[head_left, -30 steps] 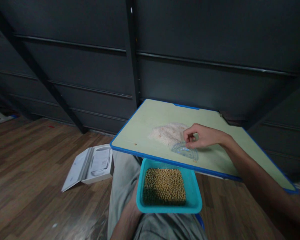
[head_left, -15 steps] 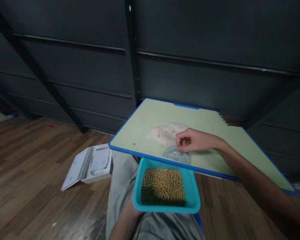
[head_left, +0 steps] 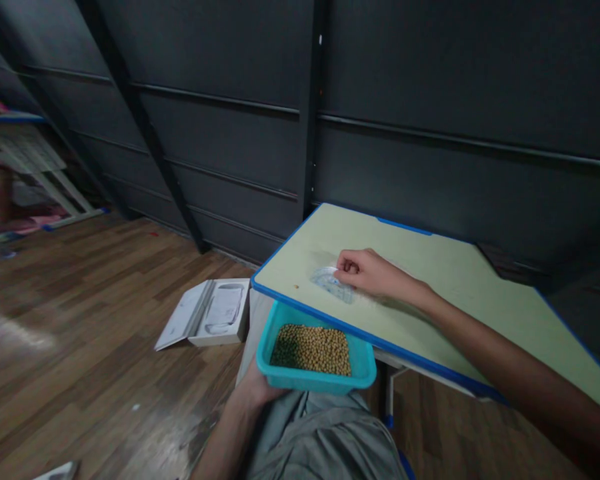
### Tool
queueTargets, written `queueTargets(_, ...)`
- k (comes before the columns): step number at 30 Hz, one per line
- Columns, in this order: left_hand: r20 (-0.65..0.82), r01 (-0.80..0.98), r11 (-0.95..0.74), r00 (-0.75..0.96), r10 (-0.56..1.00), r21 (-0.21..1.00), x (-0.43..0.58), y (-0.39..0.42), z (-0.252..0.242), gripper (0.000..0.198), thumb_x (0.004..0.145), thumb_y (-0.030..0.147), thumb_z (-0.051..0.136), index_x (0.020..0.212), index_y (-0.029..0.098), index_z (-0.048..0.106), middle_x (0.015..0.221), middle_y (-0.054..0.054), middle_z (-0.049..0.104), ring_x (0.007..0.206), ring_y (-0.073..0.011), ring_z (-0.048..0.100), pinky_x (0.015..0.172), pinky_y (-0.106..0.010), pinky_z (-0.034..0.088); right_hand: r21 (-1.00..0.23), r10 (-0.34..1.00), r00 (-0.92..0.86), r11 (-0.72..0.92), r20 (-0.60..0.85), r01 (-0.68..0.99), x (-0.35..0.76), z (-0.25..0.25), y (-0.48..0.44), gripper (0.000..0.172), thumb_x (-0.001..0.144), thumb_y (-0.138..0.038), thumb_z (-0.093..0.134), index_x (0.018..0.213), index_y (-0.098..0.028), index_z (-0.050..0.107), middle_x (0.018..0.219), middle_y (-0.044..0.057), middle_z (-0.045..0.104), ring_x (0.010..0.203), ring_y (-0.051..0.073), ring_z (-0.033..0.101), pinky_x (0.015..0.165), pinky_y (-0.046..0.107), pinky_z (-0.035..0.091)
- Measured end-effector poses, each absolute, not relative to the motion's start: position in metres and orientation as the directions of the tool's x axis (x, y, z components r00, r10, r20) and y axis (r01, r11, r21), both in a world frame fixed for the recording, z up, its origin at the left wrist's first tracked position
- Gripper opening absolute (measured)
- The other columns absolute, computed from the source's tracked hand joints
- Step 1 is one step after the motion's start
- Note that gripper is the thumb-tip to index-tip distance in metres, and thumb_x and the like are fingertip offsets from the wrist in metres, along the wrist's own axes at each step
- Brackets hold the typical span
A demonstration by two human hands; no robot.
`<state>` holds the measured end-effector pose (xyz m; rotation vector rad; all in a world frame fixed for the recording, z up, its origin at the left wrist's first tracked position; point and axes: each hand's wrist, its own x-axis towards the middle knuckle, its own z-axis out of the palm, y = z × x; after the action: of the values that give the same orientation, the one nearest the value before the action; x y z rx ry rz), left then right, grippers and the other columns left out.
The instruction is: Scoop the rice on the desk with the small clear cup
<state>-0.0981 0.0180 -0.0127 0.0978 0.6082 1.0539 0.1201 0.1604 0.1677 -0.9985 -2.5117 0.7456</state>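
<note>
My right hand rests on a pale green tabletop with a blue rim, fingers pinched on a clear plastic protractor that lies flat near the table's front left edge. The heap of white grains is mostly hidden behind this hand. My left hand holds a turquoise tray from below at its left side, over my lap and just under the table's edge. The tray is filled with yellowish beans. A single bean lies on the table near its left corner.
An open white box lies on the wooden floor left of the table. A dark panelled wall with a slanted beam runs behind. At far left stands a blurred white frame with coloured things.
My right hand slid the protractor leftward across the table, over the white grains, toward the front left edge. The view swung left. The tray stayed under the table's edge.
</note>
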Motion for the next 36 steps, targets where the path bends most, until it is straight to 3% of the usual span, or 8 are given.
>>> queueTargets(6, -0.542, -0.838, 0.448, 0.230, 0.808, 0.312, -0.102, 0.018, 0.002, 0.024, 0.089, 0.023, 0.056, 0.088, 0.013, 0.078, 0.098, -0.013, 0.083, 0.121, -0.0324, 0.068, 0.112, -0.056, 0.046, -0.544, 0.613, -0.780, 0.700, 0.124, 0.463, 0.084, 0.173, 0.177, 0.010, 0.089, -0.021, 0.064, 0.080, -0.017, 0.063, 0.068, 0.000, 0.064, 0.063, 0.013, 0.057, 0.060, 0.026, 0.039)
queueTargets(10, -0.549, -0.854, 0.438, 0.231, 0.804, 0.282, -0.100, 0.018, -0.001, 0.025, 0.090, 0.023, 0.056, 0.096, 0.012, 0.078, 0.097, -0.013, 0.083, 0.121, -0.0320, 0.068, 0.113, -0.054, 0.046, -0.657, 0.507, -0.861, 0.660, 0.030, 0.366, 0.073, 0.171, 0.177, 0.011, 0.092, -0.026, 0.064, 0.085, -0.017, 0.063, 0.068, 0.000, 0.066, 0.063, 0.013, 0.060, 0.062, 0.025, 0.043)
queueTargets(14, -0.559, -0.868, 0.426, 0.226, 0.798, 0.256, -0.097, 0.020, -0.002, 0.022, 0.088, 0.024, 0.061, 0.097, 0.012, 0.077, 0.095, -0.013, 0.083, 0.117, -0.0326, 0.070, 0.113, -0.054, 0.045, -0.682, 0.496, -0.868, 0.634, -0.002, 0.364, 0.077, 0.172, 0.170, 0.013, 0.092, -0.028, 0.065, 0.085, -0.017, 0.063, 0.068, 0.000, 0.065, 0.062, 0.012, 0.059, 0.062, 0.025, 0.043)
queueTargets(19, -0.555, -0.884, 0.399, 0.211, 0.805, 0.242, -0.093, 0.019, 0.003, 0.027, 0.087, 0.024, 0.061, 0.107, 0.012, 0.075, 0.098, -0.012, 0.083, 0.112, -0.0319, 0.072, 0.111, -0.053, 0.048, -0.628, 0.552, -0.833, 0.664, 0.046, 0.405, 0.099, 0.174, 0.163, 0.014, 0.092, -0.030, 0.065, 0.085, -0.017, 0.066, 0.069, -0.001, 0.062, 0.062, 0.012, 0.055, 0.058, 0.024, 0.040)
queueTargets(23, -0.537, -0.884, 0.386, 0.198, 0.820, 0.263, -0.085, 0.017, 0.015, 0.036, 0.087, 0.022, 0.059, 0.119, 0.012, 0.071, 0.106, -0.014, 0.081, 0.113, -0.0337, 0.072, 0.106, -0.054, 0.052, -0.658, 0.602, -0.795, 0.629, 0.076, 0.414, 0.129, 0.177, 0.163, 0.018, 0.093, -0.035, 0.064, 0.091, -0.018, 0.068, 0.071, -0.001, 0.064, 0.064, 0.013, 0.057, 0.059, 0.026, 0.043)
queueTargets(29, -0.525, -0.878, 0.406, 0.228, 0.820, 0.253, -0.079, 0.018, 0.017, 0.038, 0.086, 0.020, 0.055, 0.120, 0.012, 0.070, 0.105, -0.015, 0.081, 0.113, -0.0337, 0.072, 0.103, -0.053, 0.055, -0.637, 0.720, -0.648, 0.626, 0.249, 0.450, 0.177, 0.190, 0.162, 0.019, 0.092, -0.037, 0.066, 0.096, -0.019, 0.071, 0.083, 0.004, 0.071, 0.075, 0.017, 0.063, 0.068, 0.030, 0.047)
queueTargets(33, -0.518, -0.863, 0.407, 0.211, 0.829, 0.299, -0.081, 0.018, -0.001, 0.040, 0.078, 0.009, 0.056, 0.114, 0.012, 0.072, 0.105, -0.014, 0.082, 0.117, -0.0332, 0.070, 0.106, -0.055, 0.052, -0.638, 0.664, -0.733, 0.631, 0.151, 0.441, 0.188, 0.190, 0.141, 0.020, 0.091, -0.038, 0.067, 0.094, -0.019, 0.072, 0.083, 0.004, 0.072, 0.071, 0.016, 0.062, 0.067, 0.030, 0.048)
queueTargets(36, -0.427, -0.845, 0.429, 0.276, 0.861, 0.319, -0.086, 0.016, -0.017, 0.035, 0.079, 0.011, 0.058, 0.111, 0.014, 0.074, 0.107, -0.012, 0.082, 0.122, -0.0312, 0.068, 0.110, -0.052, 0.050, -0.611, 0.593, -0.802, 0.663, 0.076, 0.433, 0.186, 0.183, 0.130, 0.018, 0.093, -0.034, 0.064, 0.094, -0.019, 0.073, 0.080, 0.003, 0.070, 0.069, 0.015, 0.059, 0.065, 0.028, 0.046)
